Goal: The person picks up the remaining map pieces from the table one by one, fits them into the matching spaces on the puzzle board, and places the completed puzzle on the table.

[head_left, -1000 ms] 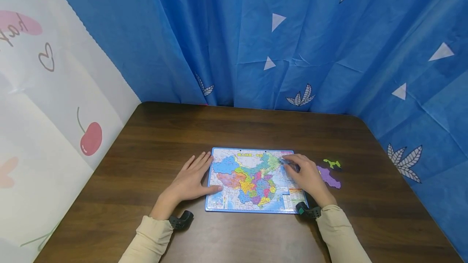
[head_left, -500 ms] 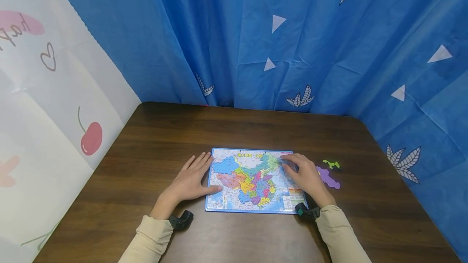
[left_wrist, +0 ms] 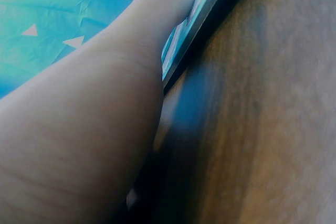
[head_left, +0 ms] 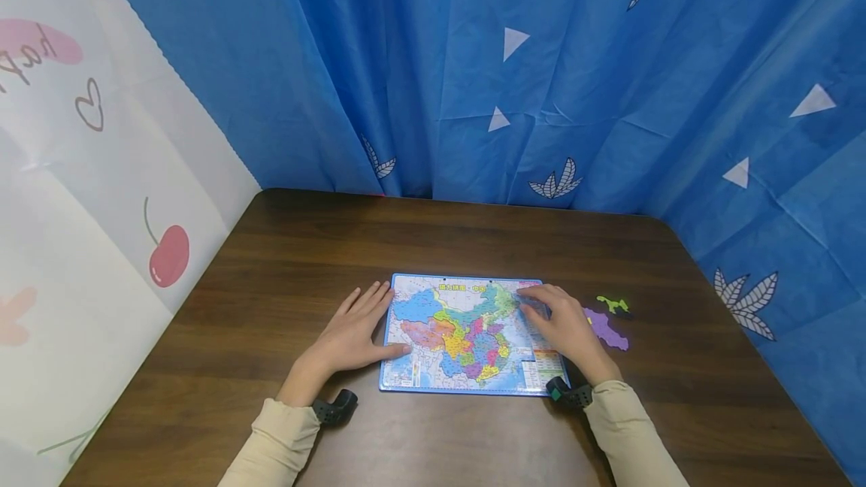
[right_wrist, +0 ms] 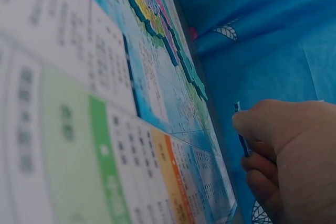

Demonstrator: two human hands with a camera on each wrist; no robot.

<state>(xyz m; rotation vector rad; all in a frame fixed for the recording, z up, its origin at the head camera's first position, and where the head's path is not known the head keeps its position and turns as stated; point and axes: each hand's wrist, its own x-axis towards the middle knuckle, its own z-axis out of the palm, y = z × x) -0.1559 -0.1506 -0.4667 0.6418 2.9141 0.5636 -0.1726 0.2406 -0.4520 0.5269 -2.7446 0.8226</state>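
Note:
A map puzzle board (head_left: 433, 378) with a blue rim lies flat on the table, with coloured map pieces set in its middle. My left hand (head_left: 352, 329) is spread over the board's left edge, thumb on its face. In the left wrist view the left thumb (left_wrist: 163, 11) reaches onto the board's edge. My right hand (head_left: 561, 322) is over the board's upper right part. In the right wrist view that right hand (right_wrist: 294, 150) pinches a thin, dark-edged puzzle piece (right_wrist: 242, 142) between thumb and fingers. Its face is mostly hidden.
To the right of the board lie a purple puzzle piece (head_left: 609, 331) and a light green puzzle piece (head_left: 614, 304). A brown wooden table (head_left: 325, 246) carries everything. Blue curtain (head_left: 433, 96) closes off the back and right, and a white printed curtain (head_left: 101, 194) the left.
My right hand has shifted very slightly left over the board's upper right part. The left hand and the board stay in place.

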